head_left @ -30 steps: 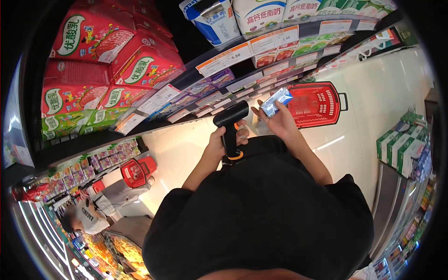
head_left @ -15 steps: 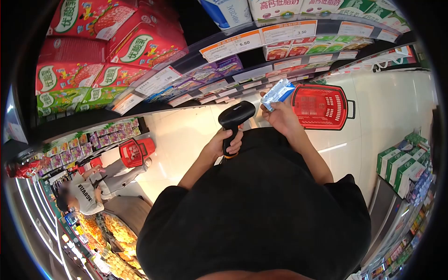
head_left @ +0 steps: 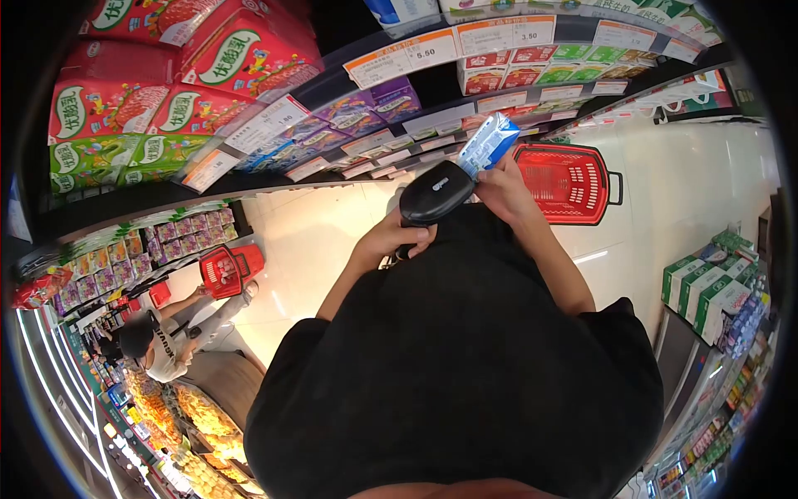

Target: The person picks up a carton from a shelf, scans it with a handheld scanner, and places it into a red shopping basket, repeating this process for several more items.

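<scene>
My left hand (head_left: pixel 384 243) is wrapped round the grip of a black barcode scanner (head_left: pixel 436 193), whose head points up and to the right. The grip is mostly hidden below the head. In my right hand (head_left: pixel 505 193) is a small blue and white drink carton (head_left: pixel 489 145), held by its lower end and tilted. The scanner's head overlaps the carton's lower left corner in this view. Beyond both hands runs the shelf edge with price labels (head_left: pixel 401 60). Just to the right of my right hand, a red shopping basket (head_left: pixel 603 173) stands on the floor.
Red drink packs (head_left: pixel 249 54) fill the upper left shelf, with purple cartons (head_left: pixel 345 115) lower down. On the left, a person (head_left: pixel 166 349) stands by a food display (head_left: pixel 208 416), near another red basket (head_left: pixel 220 273). Green and white boxes (head_left: pixel 711 287) are stacked on the right.
The scanner has turned and its head has moved right, close to the carton. My right hand has raised and turned the carton slightly. The person on the left has bent and reached toward the other basket.
</scene>
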Tool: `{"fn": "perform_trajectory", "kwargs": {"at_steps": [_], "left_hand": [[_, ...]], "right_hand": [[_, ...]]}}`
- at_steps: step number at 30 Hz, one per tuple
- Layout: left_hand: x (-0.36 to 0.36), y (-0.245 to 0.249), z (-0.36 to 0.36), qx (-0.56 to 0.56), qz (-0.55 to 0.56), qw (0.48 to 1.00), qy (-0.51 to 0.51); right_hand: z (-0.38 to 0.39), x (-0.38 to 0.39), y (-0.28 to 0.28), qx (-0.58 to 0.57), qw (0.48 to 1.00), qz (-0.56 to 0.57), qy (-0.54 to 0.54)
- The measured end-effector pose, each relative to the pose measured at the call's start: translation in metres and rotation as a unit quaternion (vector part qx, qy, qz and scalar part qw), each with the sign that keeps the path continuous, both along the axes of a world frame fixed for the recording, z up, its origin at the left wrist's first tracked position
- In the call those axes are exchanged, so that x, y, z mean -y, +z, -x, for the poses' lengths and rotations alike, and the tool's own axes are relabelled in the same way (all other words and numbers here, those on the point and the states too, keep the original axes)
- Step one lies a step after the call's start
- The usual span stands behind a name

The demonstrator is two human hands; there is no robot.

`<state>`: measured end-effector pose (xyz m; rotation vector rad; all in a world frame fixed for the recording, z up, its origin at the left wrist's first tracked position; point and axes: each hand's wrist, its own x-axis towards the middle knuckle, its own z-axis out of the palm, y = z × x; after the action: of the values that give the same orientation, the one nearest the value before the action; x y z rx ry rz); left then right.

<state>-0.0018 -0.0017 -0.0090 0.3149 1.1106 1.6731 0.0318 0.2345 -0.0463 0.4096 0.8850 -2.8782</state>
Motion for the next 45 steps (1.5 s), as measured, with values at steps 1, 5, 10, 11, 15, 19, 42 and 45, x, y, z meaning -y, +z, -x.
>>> {"fn": "perform_trajectory", "kwargs": {"at_steps": [1, 5, 10, 11, 15, 19, 42, 45], "left_hand": [[0.000, -0.001, -0.001, 0.023, -0.006, 1.000, 0.010], [0.000, 0.004, -0.004, 0.046, -0.023, 0.998, 0.039], [0.004, -0.003, -0.007, 0.024, -0.041, 0.998, 0.045], [0.005, -0.005, -0.007, 0.015, -0.046, 0.998, 0.042], [0.005, -0.002, -0.009, -0.002, -0.018, 0.999, 0.047], [0.000, -0.001, -0.007, 0.013, -0.033, 0.999, 0.040], [-0.008, 0.002, -0.001, 0.039, -0.028, 0.998, 0.033], [-0.008, -0.001, 0.000, 0.041, -0.014, 0.998, 0.037]], "right_hand": [[0.000, -0.002, -0.001, -0.005, 1.000, -0.011, 0.003], [0.002, -0.007, -0.009, -0.016, 0.999, -0.042, 0.012], [0.008, -0.006, -0.005, -0.014, 0.998, -0.050, 0.022], [0.009, -0.006, -0.005, -0.015, 0.998, -0.049, 0.027], [0.009, -0.005, -0.005, -0.011, 0.998, -0.055, 0.037], [0.009, -0.007, 0.001, -0.009, 0.999, -0.045, 0.029], [0.011, -0.018, 0.011, -0.018, 0.997, -0.063, 0.038], [0.013, -0.017, 0.004, -0.039, 0.999, -0.029, 0.017]]}}
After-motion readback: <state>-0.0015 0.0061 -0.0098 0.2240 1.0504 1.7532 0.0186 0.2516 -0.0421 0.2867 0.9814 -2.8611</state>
